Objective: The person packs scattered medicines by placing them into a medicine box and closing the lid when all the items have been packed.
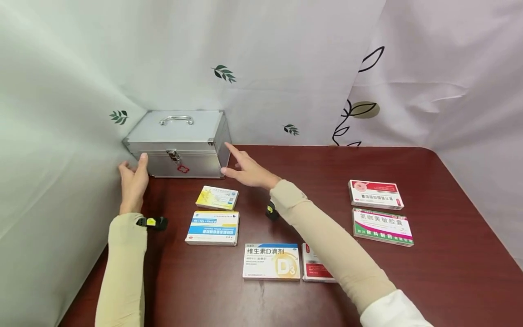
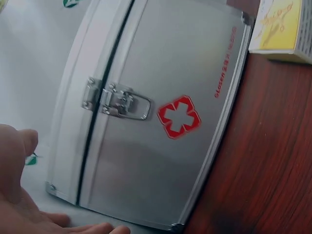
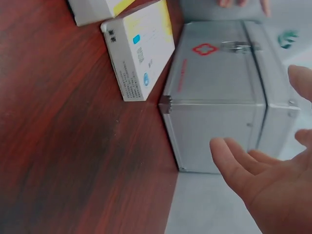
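Observation:
A silver first-aid case (image 1: 184, 131), its lid down, stands at the back left of the table, with a handle (image 1: 176, 120) on top. A metal latch (image 1: 173, 156) and a red cross emblem (image 2: 179, 117) mark its front. My left hand (image 1: 134, 181) is at the case's left front corner, thumb raised and fingers extended. By the right side, my right hand (image 1: 250, 170) points its straight fingers toward the case wall. In the right wrist view those fingers (image 3: 236, 163) overlap the case's side; whether they touch it I cannot tell. Neither hand holds anything.
In front of the case lie a yellow-and-white medicine box (image 1: 217, 198) and a blue-and-white one (image 1: 213, 228). Nearer are a vitamin D box (image 1: 271, 261) and a red-and-white box (image 1: 316, 268), partly under my right forearm. Two more boxes (image 1: 376, 194) lie right. White curtains (image 1: 278, 68) enclose the table.

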The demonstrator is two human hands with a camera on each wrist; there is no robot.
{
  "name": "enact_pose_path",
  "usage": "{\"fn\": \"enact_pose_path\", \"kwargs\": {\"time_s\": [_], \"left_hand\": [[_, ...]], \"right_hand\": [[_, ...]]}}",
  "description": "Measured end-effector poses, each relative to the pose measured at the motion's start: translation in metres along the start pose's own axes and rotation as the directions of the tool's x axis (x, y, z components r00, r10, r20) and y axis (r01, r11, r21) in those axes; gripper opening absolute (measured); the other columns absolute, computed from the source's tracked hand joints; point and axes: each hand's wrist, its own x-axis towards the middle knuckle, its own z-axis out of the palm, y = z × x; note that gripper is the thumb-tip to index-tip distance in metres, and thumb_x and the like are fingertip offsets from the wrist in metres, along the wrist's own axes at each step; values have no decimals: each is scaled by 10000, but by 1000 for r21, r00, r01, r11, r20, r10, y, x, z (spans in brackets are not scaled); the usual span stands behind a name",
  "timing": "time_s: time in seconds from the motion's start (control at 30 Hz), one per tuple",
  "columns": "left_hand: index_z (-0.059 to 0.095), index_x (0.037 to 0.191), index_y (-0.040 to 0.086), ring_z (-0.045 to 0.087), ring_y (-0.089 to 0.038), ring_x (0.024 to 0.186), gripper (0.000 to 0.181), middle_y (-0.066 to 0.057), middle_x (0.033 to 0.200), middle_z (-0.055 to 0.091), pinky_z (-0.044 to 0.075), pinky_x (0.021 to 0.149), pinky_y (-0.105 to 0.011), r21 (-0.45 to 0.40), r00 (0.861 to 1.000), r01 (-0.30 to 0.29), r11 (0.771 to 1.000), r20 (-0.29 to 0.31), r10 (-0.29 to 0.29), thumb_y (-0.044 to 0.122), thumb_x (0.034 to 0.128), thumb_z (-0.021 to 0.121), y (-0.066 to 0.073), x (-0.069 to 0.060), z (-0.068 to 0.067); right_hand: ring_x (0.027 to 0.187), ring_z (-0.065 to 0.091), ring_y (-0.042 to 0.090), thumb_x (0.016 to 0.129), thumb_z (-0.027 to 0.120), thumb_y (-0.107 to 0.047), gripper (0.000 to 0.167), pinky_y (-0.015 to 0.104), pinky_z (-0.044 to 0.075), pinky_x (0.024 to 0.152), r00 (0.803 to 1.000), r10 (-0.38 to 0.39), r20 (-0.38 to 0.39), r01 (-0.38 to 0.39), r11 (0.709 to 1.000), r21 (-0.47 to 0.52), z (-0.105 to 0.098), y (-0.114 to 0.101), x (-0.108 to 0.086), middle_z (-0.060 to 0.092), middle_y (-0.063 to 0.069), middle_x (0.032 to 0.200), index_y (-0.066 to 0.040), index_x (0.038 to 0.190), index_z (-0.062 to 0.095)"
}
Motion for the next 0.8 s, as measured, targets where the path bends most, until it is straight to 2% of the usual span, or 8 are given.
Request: {"fn": "enact_pose_path", "kwargs": {"time_s": [0.17, 0.27, 0.43, 0.53, 0.63, 0.8], "left_hand": [[-47, 1468, 245, 83, -217, 1394, 893, -98, 1530, 16, 106, 1118, -368, -96, 998, -54, 994, -25, 51, 649, 824, 421, 1, 14, 9], [-49, 1470, 268, 47, -169, 1399, 877, -58, 1538, -4, 89, 1120, -312, -145, 996, -89, 985, -27, 86, 628, 832, 431, 2, 22, 13], [-10, 1467, 319, 106, -80, 1371, 824, -10, 1534, 55, 106, 1108, -255, -295, 993, -116, 949, -19, 116, 567, 850, 476, 6, 32, 18], [33, 1457, 365, 152, -60, 1345, 787, 9, 1523, 90, 128, 1099, -256, -345, 995, -104, 933, -25, 101, 563, 847, 489, 7, 36, 16], [75, 1446, 385, 193, -86, 1313, 753, 10, 1506, 118, 171, 1069, -268, -359, 996, -84, 930, -36, 76, 561, 848, 496, 7, 36, 13], [136, 1425, 377, 265, -112, 1241, 691, 32, 1427, 229, 229, 986, -302, -390, 998, -49, 919, -55, 29, 546, 860, 496, 5, 35, 12]], "right_hand": [[1346, 215, 240, 913, 482, -442, 759, 496, 279, 1033, 999, 7, -44, -7, 1000, -2, 6, -5, 17, 89, 75, 1500, -377, 1459, -42], [1357, 195, 276, 912, 470, -466, 744, 534, 265, 1029, 998, 19, -55, -19, 1000, 9, 10, -6, 24, 67, 90, 1501, -441, 1436, -58], [1366, 190, 249, 924, 466, -440, 729, 513, 261, 1041, 999, 21, -49, -23, 999, -32, 12, -5, 28, 79, 61, 1514, -453, 1430, -58], [1343, 251, 253, 928, 482, -395, 721, 498, 277, 1037, 998, 18, -58, -21, 998, -51, 12, -7, 29, 107, 60, 1508, -447, 1438, -25], [1316, 306, 267, 928, 486, -381, 707, 483, 307, 1022, 997, 7, -72, -13, 996, -84, 13, -10, 31, 118, 52, 1506, -431, 1446, 9], [1358, 233, 205, 933, 483, -364, 665, 453, 295, 1037, 995, -15, -103, 1, 992, -130, 17, -13, 34, 142, -31, 1513, -382, 1459, 76]]}}
